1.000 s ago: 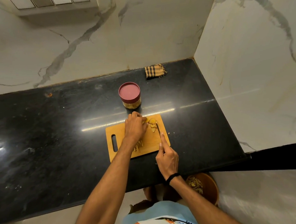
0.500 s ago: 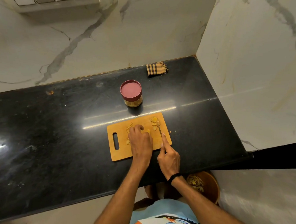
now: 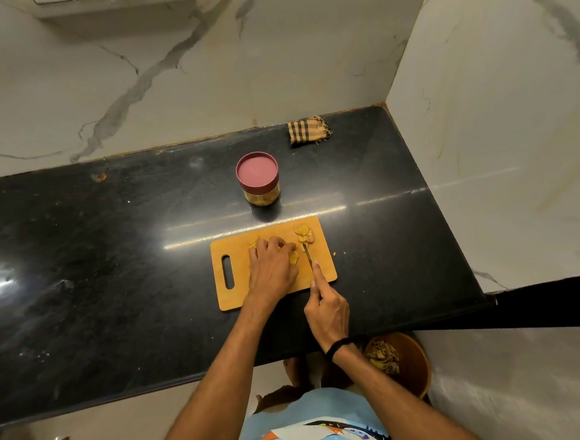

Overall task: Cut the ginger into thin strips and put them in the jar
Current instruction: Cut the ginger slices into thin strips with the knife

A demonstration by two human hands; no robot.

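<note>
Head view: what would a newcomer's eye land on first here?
The orange board stands out on the black counter, where the left hand holds ginger and the right hand grips a knife beside it. Behind the board stands a jar with its red lid on; a checked cloth lies in the far corner.

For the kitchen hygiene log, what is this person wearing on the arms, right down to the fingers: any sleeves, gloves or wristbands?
No sleeves show: both forearms are bare as far up as the view reaches. The left grip and the right grip wear no gloves. A thin black band circles the right wrist. The left wrist wears nothing. Rings are too small to tell.
</note>
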